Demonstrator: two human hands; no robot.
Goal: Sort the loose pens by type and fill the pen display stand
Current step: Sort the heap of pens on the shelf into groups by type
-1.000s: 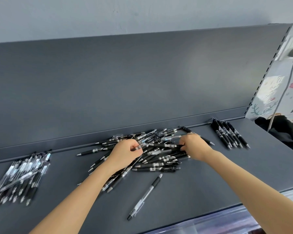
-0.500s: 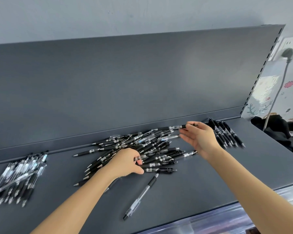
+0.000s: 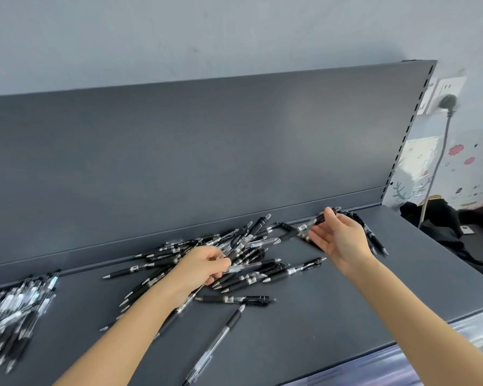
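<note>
Pens lie in separate groups on a dark grey metal shelf (image 3: 332,316) backed by an upright grey panel (image 3: 179,162). At the centre, against the foot of the panel, sits a tangled pile of black retractable pens with silver bands (image 3: 262,263). The left hand (image 3: 204,267) rests on the near left side of this pile, its fingers curled in and closed on pens from it; blur hides how many. The right hand (image 3: 343,240) is raised just past the pile's right end. It pinches one black retractable pen (image 3: 317,219) between thumb and forefinger near its upper end, with the other fingers loosely spread. That pen slants down to the left toward the pile. Behind that hand, partly hidden, a small row of black pens (image 3: 374,240) lies near the shelf's right end. At the far left, a bundle of clear-barrelled pens with black grips (image 3: 17,310) lies side by side. Near the front edge, apart from the pile, a single clear-barrelled pen (image 3: 215,344) lies at a slant. Just beyond it a single black pen (image 3: 234,299) lies crosswise. Right of the shelf, a grey plug (image 3: 448,103) sits in a white wall socket (image 3: 444,87).
</note>
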